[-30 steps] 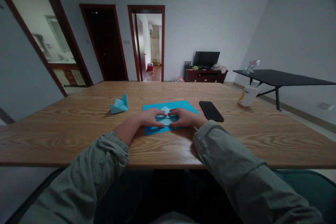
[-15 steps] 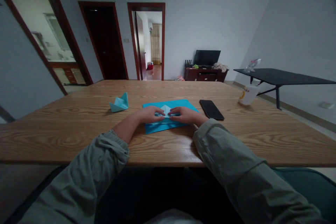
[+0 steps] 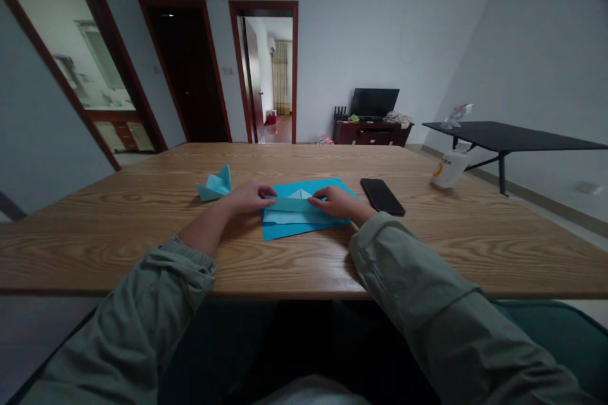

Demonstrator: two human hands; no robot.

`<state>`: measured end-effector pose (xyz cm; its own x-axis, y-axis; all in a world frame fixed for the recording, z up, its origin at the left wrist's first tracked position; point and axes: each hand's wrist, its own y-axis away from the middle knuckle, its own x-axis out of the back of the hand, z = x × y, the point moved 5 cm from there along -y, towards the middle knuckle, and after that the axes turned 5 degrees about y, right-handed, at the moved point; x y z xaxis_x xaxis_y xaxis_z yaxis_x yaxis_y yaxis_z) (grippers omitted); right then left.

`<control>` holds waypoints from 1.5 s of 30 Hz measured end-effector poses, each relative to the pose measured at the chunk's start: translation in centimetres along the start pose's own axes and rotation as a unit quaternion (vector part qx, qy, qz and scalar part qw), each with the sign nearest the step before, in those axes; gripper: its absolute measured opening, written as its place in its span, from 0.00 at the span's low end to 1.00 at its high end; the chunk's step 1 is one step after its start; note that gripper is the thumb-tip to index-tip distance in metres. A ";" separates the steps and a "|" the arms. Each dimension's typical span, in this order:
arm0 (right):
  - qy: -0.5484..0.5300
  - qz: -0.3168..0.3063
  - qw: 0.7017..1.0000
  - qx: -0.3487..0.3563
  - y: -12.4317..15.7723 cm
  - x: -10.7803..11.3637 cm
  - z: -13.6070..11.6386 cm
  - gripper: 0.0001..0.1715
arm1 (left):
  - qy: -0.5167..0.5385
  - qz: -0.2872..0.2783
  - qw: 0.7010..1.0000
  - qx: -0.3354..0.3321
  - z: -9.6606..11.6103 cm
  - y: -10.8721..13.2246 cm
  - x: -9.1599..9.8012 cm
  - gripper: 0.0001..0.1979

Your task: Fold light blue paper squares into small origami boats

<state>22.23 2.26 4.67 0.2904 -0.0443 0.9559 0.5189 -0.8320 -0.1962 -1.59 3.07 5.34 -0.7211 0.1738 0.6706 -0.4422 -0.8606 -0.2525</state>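
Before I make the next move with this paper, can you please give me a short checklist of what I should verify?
1. Left hand on the folded paper: ok, its fingertips touch the left end.
2. Right hand on the folded paper: ok, its fingertips rest on the right part.
3. Folded paper flat on the blue sheet: ok.
4. Crease pressed sharp: cannot tell, too small in this view.
5. Phone apart from the blue sheet: ok, a narrow gap shows.
6. Paper boat clear of the left hand: cannot tell, they nearly meet in this view.
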 end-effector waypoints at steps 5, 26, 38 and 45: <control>0.021 -0.036 0.999 0.005 0.2 0.3 -0.6 0.25 | -0.081 -0.073 0.993 0.039 0.1 0.8 -0.4 0.22; 0.218 -0.050 0.975 0.015 -0.2 0.0 -4.7 0.21 | -0.117 -0.043 0.992 -0.008 0.4 -0.1 -1.3 0.20; 0.215 -0.042 0.976 0.017 0.0 0.0 -4.4 0.22 | -0.094 -0.003 0.995 0.030 -0.8 -0.2 -0.1 0.17; 0.218 -0.058 0.974 0.003 0.1 0.0 -4.7 0.22 | -0.101 -0.048 0.992 0.063 -0.8 0.0 -0.7 0.24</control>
<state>18.51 -0.40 5.72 -0.1391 -0.1830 0.9732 0.5335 -0.8418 -0.0821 -1.55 3.34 4.34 -0.5516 0.1684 0.8169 -0.4244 -0.8998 -0.1010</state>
